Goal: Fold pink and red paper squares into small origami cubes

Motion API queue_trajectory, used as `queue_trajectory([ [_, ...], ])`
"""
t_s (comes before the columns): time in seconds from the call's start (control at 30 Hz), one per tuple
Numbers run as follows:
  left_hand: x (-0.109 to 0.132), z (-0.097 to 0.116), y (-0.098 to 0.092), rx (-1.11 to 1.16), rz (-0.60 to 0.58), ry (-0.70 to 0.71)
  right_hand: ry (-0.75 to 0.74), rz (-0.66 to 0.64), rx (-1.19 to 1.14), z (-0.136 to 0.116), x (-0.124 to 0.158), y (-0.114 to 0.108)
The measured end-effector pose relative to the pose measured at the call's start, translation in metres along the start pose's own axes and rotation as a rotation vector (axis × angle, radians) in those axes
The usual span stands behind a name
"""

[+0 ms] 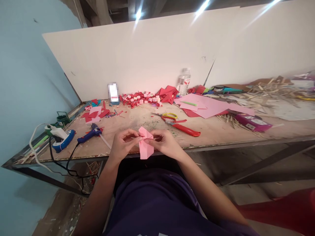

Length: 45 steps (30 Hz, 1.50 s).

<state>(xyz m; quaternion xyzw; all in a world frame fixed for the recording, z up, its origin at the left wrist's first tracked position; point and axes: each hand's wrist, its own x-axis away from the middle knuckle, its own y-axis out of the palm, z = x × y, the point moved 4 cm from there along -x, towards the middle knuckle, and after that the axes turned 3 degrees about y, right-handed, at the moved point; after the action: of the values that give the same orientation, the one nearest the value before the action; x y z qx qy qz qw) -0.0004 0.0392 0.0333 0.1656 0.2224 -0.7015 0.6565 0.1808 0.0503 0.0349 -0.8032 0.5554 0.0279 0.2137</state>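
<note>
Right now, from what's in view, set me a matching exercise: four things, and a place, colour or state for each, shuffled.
Column 1
1. Folded paper piece
2. Glue gun
3. Clear bottle
4. Small cubes

Column 2
A. Standing upright in front of the white panel
B. Red and pink, heaped toward the back of the table
C. Pink, pinched between the left hand and the right hand
D. Blue, lying to the left of both hands

Right pairs: 1-C; 2-D; 3-A; 4-B
</note>
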Motion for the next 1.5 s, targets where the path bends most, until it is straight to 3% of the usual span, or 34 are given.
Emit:
queue_trajectory([
  [0.67, -0.001, 0.001, 0.003, -0.054, -0.070, -0.006, -0.009, 0.076, -0.129, 0.003, -0.004, -0.006],
  [0.93, -0.002, 0.000, 0.006, -0.072, -0.172, -0.069, -0.011, 0.092, -0.165, 0.006, -0.004, -0.008],
  [1.3, 0.002, -0.001, 0.006, -0.118, -0.167, -0.054, -0.005, 0.042, -0.137, 0.004, -0.003, -0.006],
  [1.5, 0.000, 0.001, 0.007, -0.109, -0.188, -0.044, -0.053, 0.090, 0.009, 0.001, 0.001, -0.004],
])
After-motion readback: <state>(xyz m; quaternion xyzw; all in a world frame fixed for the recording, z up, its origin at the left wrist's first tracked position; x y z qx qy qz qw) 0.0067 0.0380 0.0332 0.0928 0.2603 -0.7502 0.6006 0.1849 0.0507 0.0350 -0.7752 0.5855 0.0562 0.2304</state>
